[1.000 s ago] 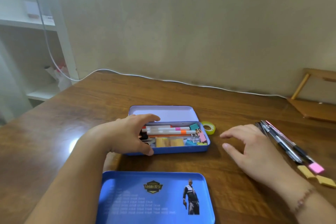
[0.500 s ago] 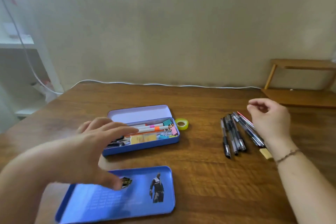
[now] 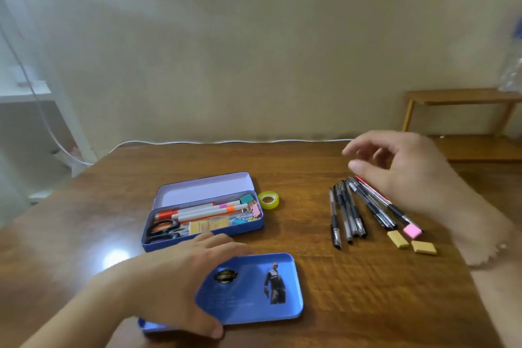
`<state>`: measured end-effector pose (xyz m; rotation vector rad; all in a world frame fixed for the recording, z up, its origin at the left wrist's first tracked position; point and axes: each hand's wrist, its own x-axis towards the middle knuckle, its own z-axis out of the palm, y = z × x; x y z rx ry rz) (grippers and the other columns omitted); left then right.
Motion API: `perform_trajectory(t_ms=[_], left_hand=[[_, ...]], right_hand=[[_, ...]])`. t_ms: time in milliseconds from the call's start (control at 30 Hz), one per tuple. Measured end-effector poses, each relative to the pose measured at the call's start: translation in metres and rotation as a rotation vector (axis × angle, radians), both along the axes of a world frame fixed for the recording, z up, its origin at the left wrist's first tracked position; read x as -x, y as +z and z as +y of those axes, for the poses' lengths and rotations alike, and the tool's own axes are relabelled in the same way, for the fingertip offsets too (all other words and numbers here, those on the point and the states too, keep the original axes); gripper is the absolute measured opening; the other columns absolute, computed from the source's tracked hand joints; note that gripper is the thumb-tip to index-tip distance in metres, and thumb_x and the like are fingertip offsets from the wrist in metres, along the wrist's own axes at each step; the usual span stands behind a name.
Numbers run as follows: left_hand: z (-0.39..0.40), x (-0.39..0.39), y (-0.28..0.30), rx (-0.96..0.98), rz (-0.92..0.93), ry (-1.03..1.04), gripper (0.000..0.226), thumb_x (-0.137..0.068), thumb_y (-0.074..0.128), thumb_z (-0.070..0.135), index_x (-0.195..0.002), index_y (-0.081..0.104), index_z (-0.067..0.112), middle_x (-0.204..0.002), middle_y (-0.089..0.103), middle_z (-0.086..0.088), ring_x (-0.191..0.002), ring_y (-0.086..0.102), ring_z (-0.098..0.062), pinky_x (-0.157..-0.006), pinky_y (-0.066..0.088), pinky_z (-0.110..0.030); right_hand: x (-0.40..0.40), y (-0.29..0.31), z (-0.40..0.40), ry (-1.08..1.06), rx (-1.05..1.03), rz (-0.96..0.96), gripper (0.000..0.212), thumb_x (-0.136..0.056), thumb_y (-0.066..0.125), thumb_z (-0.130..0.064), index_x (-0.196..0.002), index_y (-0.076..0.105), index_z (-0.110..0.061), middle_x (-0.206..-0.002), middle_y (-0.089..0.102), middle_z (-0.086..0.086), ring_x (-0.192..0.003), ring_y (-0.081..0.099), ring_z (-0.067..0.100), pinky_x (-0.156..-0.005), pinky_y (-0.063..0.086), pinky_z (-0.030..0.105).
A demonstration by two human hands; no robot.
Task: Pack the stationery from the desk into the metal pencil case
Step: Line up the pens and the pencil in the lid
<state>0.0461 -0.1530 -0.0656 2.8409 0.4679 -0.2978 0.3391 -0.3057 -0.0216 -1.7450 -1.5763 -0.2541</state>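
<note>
Just below right hand (image 3: 406,167): pens (image 3: 358,210)

Two bare forearms and hands are in view, with no sleeves visible on either. The left hand (image 3: 180,277) carries no ring, watch or band that can be seen. The right hand (image 3: 406,169) is motion-blurred; its fingers show no rings. At the right wrist a faint thin band is just discernible, detail lost to blur. Fingernails appear short and unpainted.
</note>
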Motion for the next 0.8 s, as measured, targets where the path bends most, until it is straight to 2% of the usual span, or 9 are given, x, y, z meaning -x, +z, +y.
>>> perform_trajectory(t_ms=[33,100,167,233,333,400,567,700,800], left_hand=[[0.000,-0.016,0.002,-0.002,0.024,-0.009,0.097,-0.070,0.073,0.067,-0.145,0.012,0.059,-0.144,0.024,0.035,-0.133,0.026,0.009,-0.112,0.027,-0.020],[-0.006,-0.047,0.006,-0.008,0.042,-0.066,0.098,-0.071,0.072,0.067,-0.146,0.012,0.054,-0.144,0.027,0.028,-0.133,0.030,0.003,-0.112,0.031,-0.025],[-0.004,-0.067,0.003,-0.017,0.017,-0.131,0.101,-0.070,0.073,0.067,-0.147,0.010,0.052,-0.143,0.029,0.025,-0.127,0.035,0.001,-0.107,0.037,-0.029],[-0.003,-0.081,-0.001,0.010,0.031,-0.167,0.104,-0.070,0.074,0.066,-0.148,0.008,0.051,-0.146,0.027,0.025,-0.125,0.035,0.003,-0.100,0.037,-0.025],[0.004,-0.083,-0.005,0.045,0.001,-0.177,0.102,-0.069,0.073,0.068,-0.147,0.009,0.055,-0.146,0.027,0.031,-0.120,0.030,0.013,-0.098,0.032,-0.018],[0.015,-0.072,-0.007,0.066,-0.067,-0.142,0.089,-0.071,0.068,0.071,-0.142,0.016,0.060,-0.137,0.035,0.037,-0.117,0.037,0.018,-0.099,0.036,-0.014],[0.037,-0.052,-0.010,-0.046,-0.201,-0.055,0.036,-0.084,0.065,0.055,-0.118,0.055,0.047,-0.096,0.057,0.026,-0.087,0.055,0.000,-0.075,0.048,-0.016],[0.038,-0.055,-0.013,-0.122,-0.168,-0.080,0.026,-0.089,0.063,0.043,-0.115,0.061,0.041,-0.100,0.059,0.027,-0.089,0.053,0.007,-0.078,0.044,-0.009],[0.040,-0.056,-0.016,-0.141,-0.173,-0.074,0.020,-0.090,0.063,0.039,-0.109,0.065,0.038,-0.101,0.063,0.024,-0.091,0.055,0.005,-0.081,0.045,-0.012]], right_hand=[[0.004,-0.004,0.003,-0.014,0.252,-0.208,0.027,-0.087,0.064,-0.018,-0.096,0.065,-0.043,-0.091,0.062,-0.024,-0.087,0.054,-0.005,-0.070,0.045,0.015],[-0.006,-0.027,0.013,0.036,0.559,-0.362,0.048,-0.088,0.055,-0.007,-0.111,0.062,-0.048,-0.113,0.055,-0.030,-0.116,0.043,-0.002,-0.093,0.044,0.025],[-0.017,-0.045,0.016,0.094,0.693,-0.445,0.056,-0.091,0.048,-0.005,-0.127,0.055,-0.046,-0.138,0.042,-0.030,-0.137,0.025,0.003,-0.111,0.029,0.030],[-0.020,-0.056,0.017,0.115,0.740,-0.450,0.052,-0.097,0.045,-0.011,-0.136,0.047,-0.046,-0.151,0.030,-0.029,-0.145,0.010,0.003,-0.117,0.019,0.033],[-0.023,-0.064,0.019,0.123,0.723,-0.493,0.045,-0.100,0.044,-0.023,-0.138,0.044,-0.047,-0.153,0.028,-0.029,-0.148,0.006,0.004,-0.116,0.019,0.033],[-0.020,-0.066,0.024,0.143,0.699,-0.505,0.041,-0.100,0.043,-0.025,-0.135,0.048,-0.046,-0.152,0.031,-0.028,-0.148,0.008,0.004,-0.115,0.021,0.033],[-0.011,-0.066,0.027,0.173,0.672,-0.493,0.034,-0.099,0.044,-0.025,-0.125,0.057,-0.043,-0.146,0.041,-0.028,-0.145,0.015,0.003,-0.112,0.020,0.029],[-0.016,-0.072,0.025,0.183,0.610,-0.466,0.023,-0.095,0.053,-0.023,-0.111,0.059,-0.039,-0.128,0.055,-0.027,-0.138,0.028,-0.004,-0.107,0.025,0.023],[-0.016,-0.075,0.025,0.184,0.500,-0.501,0.021,-0.082,0.070,-0.019,-0.091,0.061,-0.035,-0.109,0.066,-0.018,-0.123,0.052,0.005,-0.096,0.039,0.024]])
